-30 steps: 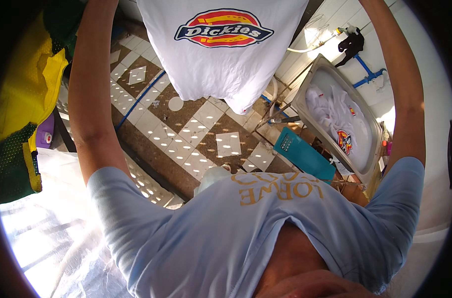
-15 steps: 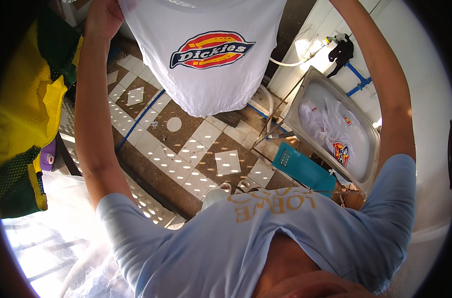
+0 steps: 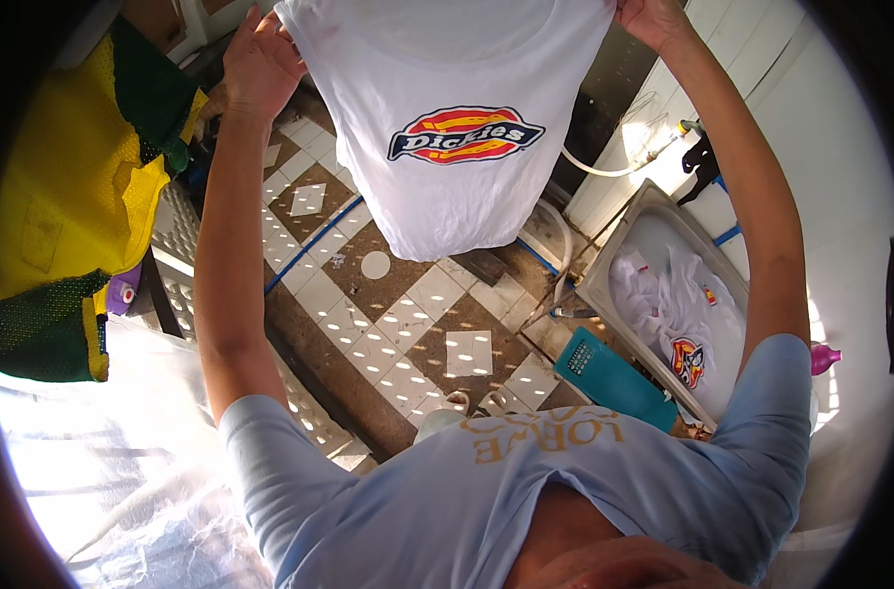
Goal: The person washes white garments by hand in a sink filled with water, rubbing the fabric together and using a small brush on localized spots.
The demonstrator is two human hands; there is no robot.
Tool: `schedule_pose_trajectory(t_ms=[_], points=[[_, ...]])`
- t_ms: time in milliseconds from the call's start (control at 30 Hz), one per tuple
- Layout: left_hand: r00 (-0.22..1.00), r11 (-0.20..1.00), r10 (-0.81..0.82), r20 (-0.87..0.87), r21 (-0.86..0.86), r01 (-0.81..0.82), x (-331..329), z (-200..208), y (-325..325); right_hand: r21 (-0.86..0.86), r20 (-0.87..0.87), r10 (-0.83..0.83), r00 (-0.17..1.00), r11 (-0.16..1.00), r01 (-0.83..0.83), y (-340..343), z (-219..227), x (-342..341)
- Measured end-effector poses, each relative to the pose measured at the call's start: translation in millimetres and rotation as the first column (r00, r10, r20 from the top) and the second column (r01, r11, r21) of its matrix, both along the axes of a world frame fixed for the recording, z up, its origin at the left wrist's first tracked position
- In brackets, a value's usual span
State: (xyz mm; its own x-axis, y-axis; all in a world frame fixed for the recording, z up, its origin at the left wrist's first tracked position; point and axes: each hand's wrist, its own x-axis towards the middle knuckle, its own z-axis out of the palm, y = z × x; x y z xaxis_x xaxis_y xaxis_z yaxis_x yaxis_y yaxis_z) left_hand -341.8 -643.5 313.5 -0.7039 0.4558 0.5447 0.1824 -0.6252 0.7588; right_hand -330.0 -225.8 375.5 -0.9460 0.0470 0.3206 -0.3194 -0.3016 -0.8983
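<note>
A white T-shirt (image 3: 447,187) with a red, yellow and dark blue badge print hangs spread in front of me, above the tiled floor. My left hand (image 3: 260,64) grips its upper left corner. My right hand (image 3: 648,18) grips its upper right corner at the top edge of the view. Both arms are raised, and the shirt's hem hangs free at mid-height.
A yellow and green mesh garment (image 3: 74,216) hangs at the left. A white tub (image 3: 609,260) holding wet white clothes stands at the right, with a teal basket (image 3: 614,378) beside it. The brown and white tiled floor (image 3: 407,324) lies below, and a blue hose (image 3: 309,245) crosses it.
The view has tilted so the shirt and both hands now sit lower in the picture. My hands still hold the shirt spread by its top corners.
</note>
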Motion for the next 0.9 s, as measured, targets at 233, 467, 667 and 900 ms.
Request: schedule_pose_trajectory(t_ms=[233,467,667,900], points=[[0.989,0.988,-0.146,0.014,0.054,0.145,-15.9,-17.5,-3.8,-0.064,-0.098,-0.063,0.993,0.996,0.057,-17.6,-11.3,9.6],[0.998,0.998,-0.059,-0.021,0.005,0.059,-3.7,-14.7,31.7,0.226,-0.226,-0.037,0.974,0.970,0.089,-48.0,-6.9,37.9],[0.994,0.983,-0.073,-0.083,-0.174,0.057,3.7,8.2,66.0,0.740,-0.158,0.056,0.986,0.668,0.080,-103.0,-5.8,49.2],[0.919,0.927,0.068,-0.388,-0.316,-0.202,3.3,5.5,76.2,0.836,-0.109,0.074,0.991,0.547,0.051,-148.2,-20.2,18.8]])
